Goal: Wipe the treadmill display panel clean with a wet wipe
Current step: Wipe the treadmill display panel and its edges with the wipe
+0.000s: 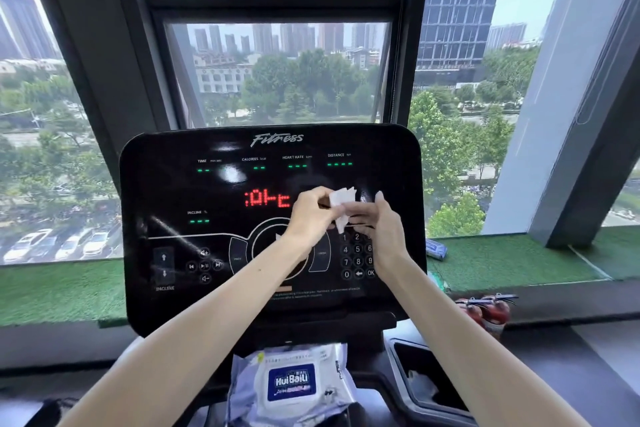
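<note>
The black treadmill display panel (pixel 180 191) fills the middle of the view, with red dot letters and green dashes lit. In front of its right half, both hands hold one folded white wet wipe (pixel 342 199). My left hand (pixel 310 215) pinches the wipe's upper left part. My right hand (pixel 379 225) grips its lower right edge, above the number keypad. The wipe looks held just off the glass; contact cannot be told.
A pack of wet wipes (pixel 292 383) lies on the console tray below the panel. A side pocket (pixel 420 381) at the right holds a crumpled white wipe. Fire extinguishers (pixel 488 312) stand by the green-turf window ledge (pixel 519 263).
</note>
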